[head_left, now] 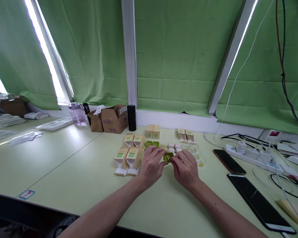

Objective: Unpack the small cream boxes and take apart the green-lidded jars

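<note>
Between my two hands is a small olive-green plastic tray, held just above the table. My left hand grips its left side with thumb and fingers. At its right side my right hand pinches the edge. Behind my left hand stand more green trays. Small white-pink jars are grouped beyond the tray, with tiny yellowish pieces beside them. Clear plastic pieces with yellow spots lie past my right hand. Left of my left hand are several open cream cartons with green labels.
Two closed cartons and two open ones stand farther back. A brown cardboard box, a black cylinder and a purple bottle line the window side. Right are phones, a power strip and loose cables.
</note>
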`<state>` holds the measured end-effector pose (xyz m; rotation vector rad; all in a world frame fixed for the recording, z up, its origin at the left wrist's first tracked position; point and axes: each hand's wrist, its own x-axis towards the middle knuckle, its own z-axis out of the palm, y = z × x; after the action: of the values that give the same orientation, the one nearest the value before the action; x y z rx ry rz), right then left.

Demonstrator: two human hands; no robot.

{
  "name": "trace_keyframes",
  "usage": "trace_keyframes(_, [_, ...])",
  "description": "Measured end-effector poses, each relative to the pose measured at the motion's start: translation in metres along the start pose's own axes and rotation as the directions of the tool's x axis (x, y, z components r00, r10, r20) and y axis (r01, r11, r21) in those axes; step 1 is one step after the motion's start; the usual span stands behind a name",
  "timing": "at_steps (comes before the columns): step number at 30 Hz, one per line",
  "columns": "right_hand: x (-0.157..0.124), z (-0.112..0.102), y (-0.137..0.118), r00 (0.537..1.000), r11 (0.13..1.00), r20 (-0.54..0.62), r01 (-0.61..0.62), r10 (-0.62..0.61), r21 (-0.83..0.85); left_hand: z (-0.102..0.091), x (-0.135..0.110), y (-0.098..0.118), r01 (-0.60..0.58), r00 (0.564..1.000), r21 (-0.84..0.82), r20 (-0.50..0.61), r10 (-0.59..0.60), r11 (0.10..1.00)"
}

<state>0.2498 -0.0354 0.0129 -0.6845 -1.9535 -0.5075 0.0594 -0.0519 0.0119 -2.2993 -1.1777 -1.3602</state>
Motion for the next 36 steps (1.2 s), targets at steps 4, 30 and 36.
trace_keyframes(4, [-0.001,0.0,0.0,1.0,1.0,0.007,-0.003,0.003,-0.001,0.0,-0.001,-0.001,0.008,1.0,0.002,0.003,-0.008,1.0])
trace_keyframes(30, [-0.001,-0.001,-0.003,1.0,1.0,-0.016,0.0,0.001,0.019,0.0,0.002,-0.021,0.139,0.987,0.018,-0.08,-0.137,0.99])
trace_keyframes(36, [-0.001,-0.001,0.0,1.0,1.0,0.014,-0.025,0.025,0.01,-0.003,0.006,-0.026,0.23,0.962,0.003,-0.152,-0.227,0.973])
